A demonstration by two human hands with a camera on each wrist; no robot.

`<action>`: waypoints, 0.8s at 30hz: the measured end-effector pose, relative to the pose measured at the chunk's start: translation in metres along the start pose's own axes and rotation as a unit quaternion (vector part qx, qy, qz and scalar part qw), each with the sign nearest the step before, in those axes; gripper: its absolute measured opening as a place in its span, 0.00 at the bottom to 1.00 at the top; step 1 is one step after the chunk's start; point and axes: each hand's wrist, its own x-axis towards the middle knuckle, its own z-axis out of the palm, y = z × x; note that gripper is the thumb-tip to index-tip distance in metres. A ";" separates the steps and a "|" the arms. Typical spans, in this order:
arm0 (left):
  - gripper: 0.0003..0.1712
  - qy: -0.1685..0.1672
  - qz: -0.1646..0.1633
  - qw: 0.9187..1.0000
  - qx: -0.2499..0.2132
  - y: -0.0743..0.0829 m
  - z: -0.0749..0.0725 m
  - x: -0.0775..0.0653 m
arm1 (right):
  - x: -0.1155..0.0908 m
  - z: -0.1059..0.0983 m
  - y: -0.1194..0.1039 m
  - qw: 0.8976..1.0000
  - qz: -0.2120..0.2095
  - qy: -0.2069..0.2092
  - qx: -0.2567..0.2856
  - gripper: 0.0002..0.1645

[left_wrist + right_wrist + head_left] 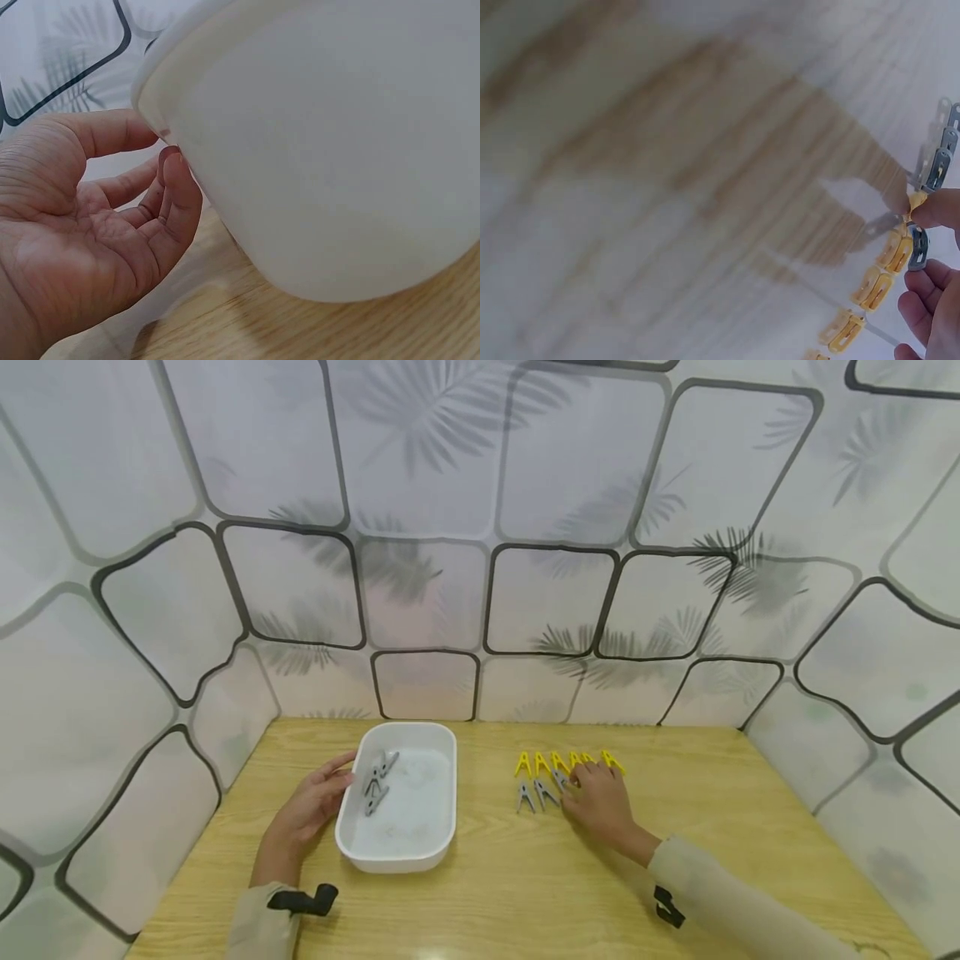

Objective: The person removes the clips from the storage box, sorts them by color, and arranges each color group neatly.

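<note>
In the head view a white plastic tub (408, 865) stands on the table, with several grey clothespins (377, 800) lying at the left of its floor. The left hand (313, 806) touches the tub's left side; the left wrist view shows its bent fingers against the outer wall, just under the rim. Right of the tub, yellow clothespins (542, 764) form a row, with grey clothespins (527, 797) in front. At their right end the right hand (602, 802) pinches a grey clothespin (919, 249) between thumb and fingers, beside the yellow clothespins (871, 289). The hand hides part of both rows.
All of this is on a wooden table (487, 902). Patterned white sheeting (427, 602) rises behind it and at both sides. Each sleeve carries a black strap (300, 902) near the wrist.
</note>
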 end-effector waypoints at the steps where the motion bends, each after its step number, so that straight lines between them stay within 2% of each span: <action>1: 0.22 0.002 0.000 1.000 0.001 0.000 0.000 0.000 | 0.000 0.000 0.000 1.000 -0.001 0.001 0.001 0.13; 10: 0.24 -0.007 0.003 1.000 -0.006 0.003 0.001 -0.001 | -0.004 0.001 0.001 1.000 -0.003 0.004 -0.023 0.13; 19: 0.22 0.003 -0.001 1.000 -0.004 0.003 0.002 -0.002 | -0.008 -0.001 -0.006 1.000 0.007 -0.003 -0.023 0.18; 24: 0.24 -0.001 0.001 1.000 0.001 0.003 0.001 -0.002 | -0.008 0.000 -0.008 0.999 0.018 -0.007 -0.026 0.20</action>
